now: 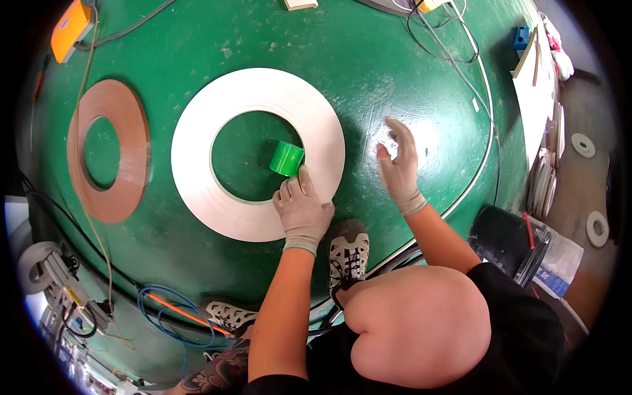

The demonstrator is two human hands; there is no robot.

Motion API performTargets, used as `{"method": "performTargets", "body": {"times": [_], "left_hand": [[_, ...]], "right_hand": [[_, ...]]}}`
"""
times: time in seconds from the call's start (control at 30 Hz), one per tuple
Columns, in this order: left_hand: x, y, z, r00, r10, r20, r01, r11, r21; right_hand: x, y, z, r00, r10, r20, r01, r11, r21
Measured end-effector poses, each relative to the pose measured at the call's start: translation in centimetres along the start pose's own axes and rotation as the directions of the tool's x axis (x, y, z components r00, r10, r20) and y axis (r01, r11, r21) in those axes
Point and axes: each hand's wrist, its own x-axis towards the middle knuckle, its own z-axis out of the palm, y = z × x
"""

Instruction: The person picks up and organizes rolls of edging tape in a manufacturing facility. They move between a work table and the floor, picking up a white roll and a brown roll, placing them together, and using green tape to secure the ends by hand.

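A wide flat white ring-shaped roll, like a coil of edge banding, lies on the green floor. By the inner edge of its hole is a small bright green roll of tape. My left hand, in a pale glove, rests on the near right part of the white roll. Its fingers are stretched toward the tape, one fingertip at the tape's lower edge, the thumb apart. To the right, my gloved right hand is over the floor, holding nothing, thumb and index finger apart.
A brown ring-shaped roll lies left, a thin cord across it. An orange box stands far left. Blue hose and black cables run near my shoes. A pale hose curves at right, near a black bin and boards.
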Motion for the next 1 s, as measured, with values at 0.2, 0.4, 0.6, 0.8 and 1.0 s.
{"method": "performTargets", "body": {"times": [0.2,0.4,0.6,0.8,1.0], "left_hand": [[-0.4,-0.7,2.4,0.998,0.035,0.045,-0.037,0.999,0.033],[-1.3,-0.2,1.9,0.999,0.033,-0.021,-0.032,0.998,0.048],[-1.5,-1.1,2.1,0.990,0.081,-0.113,-0.086,0.995,-0.041],[-1.0,-1.4,1.3,0.995,0.031,-0.094,-0.037,0.997,-0.062],[-0.4,-0.5,-1.6,0.997,0.075,-0.009,-0.074,0.997,0.033]], "right_hand": [[3.5,-10.7,8.0,0.698,-0.237,0.676,0.452,0.878,-0.159],[5.9,-13.3,7.7,0.407,-0.076,0.910,0.548,0.818,-0.177],[-0.9,-3.4,-3.9,0.609,-0.195,0.769,0.463,0.875,-0.144],[-5.6,0.3,-1.4,0.767,-0.187,0.613,0.410,0.878,-0.245],[-7.9,1.0,-0.4,0.835,-0.158,0.527,0.297,0.935,-0.192]]}}
